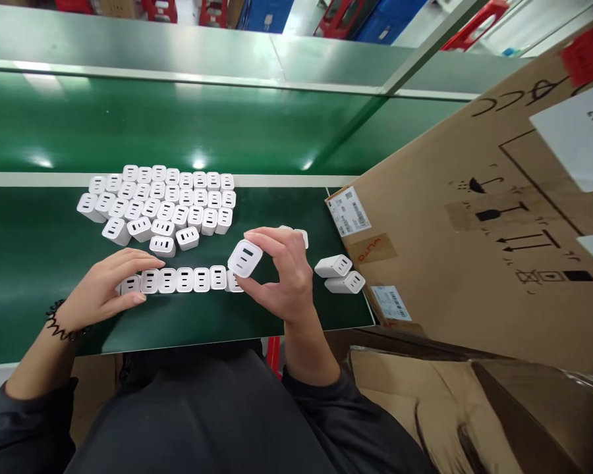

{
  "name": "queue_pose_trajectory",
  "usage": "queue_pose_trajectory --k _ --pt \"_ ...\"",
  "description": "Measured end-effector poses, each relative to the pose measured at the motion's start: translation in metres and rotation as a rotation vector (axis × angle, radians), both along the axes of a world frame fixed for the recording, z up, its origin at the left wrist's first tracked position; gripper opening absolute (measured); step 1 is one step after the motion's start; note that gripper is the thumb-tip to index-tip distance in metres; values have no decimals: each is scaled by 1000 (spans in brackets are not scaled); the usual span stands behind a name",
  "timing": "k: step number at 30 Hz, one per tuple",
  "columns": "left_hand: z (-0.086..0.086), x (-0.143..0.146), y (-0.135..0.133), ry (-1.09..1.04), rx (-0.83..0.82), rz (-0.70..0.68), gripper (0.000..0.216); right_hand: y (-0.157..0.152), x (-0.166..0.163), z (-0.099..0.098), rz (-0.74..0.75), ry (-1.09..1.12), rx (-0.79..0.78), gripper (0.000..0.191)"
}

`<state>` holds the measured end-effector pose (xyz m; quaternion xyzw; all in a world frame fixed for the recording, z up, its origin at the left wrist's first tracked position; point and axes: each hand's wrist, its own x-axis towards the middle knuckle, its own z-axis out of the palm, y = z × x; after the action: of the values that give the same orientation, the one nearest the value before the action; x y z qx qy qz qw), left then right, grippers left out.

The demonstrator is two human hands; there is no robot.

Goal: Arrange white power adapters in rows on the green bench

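Note:
My right hand (284, 273) pinches a white USB charger (246, 258) between thumb and fingers, its slotted port face turned up toward me. It is above the right end of a straight row of white chargers (184, 280). At the row's left end my left hand (116, 284) is closed around the end charger (131, 284), thumb on the near side and fingers on the far side. Behind the row stands a large block of similar chargers (172, 194), with several set loosely at its front. Part of the row's right end is hidden by the held charger.
Two chargers (344, 283) lie on their sides to the right, and others show partly behind my right hand. A large cardboard box (449, 217) borders the green table (277, 313) on the right. An open carton (425, 388) sits below it. A metal ledge (178, 46) runs along the back.

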<state>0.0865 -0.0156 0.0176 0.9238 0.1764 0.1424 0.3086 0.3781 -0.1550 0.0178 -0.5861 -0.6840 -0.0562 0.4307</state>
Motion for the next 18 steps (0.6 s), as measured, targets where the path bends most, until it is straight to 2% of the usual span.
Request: queue_pose_trajectory --k 5,10,13,18 --pt "2 21 -12 15 104 2 35 7 0 -4 57 11 -60 55" --pt "-2 51 -27 0 312 -30 28 16 13 -21 151 128 -335 48" --pt "-8 64 -31 21 376 -76 29 19 23 -33 197 250 -488 45" --pt "-18 74 -36 33 449 -88 27 23 28 -48 222 380 -564 42"
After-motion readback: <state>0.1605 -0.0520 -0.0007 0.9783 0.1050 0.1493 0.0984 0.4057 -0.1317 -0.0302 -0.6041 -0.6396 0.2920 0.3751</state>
